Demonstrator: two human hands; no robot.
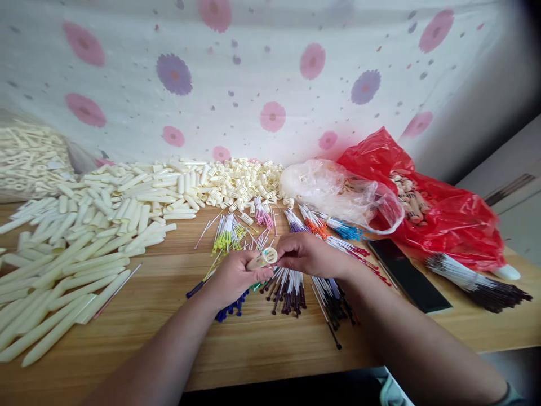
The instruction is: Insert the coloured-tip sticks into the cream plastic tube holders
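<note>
My left hand (236,277) is wrapped round a short cream plastic tube (269,255), its round open end tilted up toward me, with slots inside. My right hand (310,255) is closed in a pinch right beside that open end; what its fingertips hold, if anything, is hidden. Below and around both hands lie bunches of thin white sticks with coloured tips: yellow-green sticks (227,237), pink ones (262,217), dark purple ones (291,293), black ones (333,304) and blue ones (231,309).
Long cream tubes (63,293) are heaped at the left, with slotted cream pieces (243,180) behind. A clear bag (325,180) and a red bag (456,208) stand back right. Nearer are a black phone-like slab (409,276) and a dark-tipped bundle (477,282).
</note>
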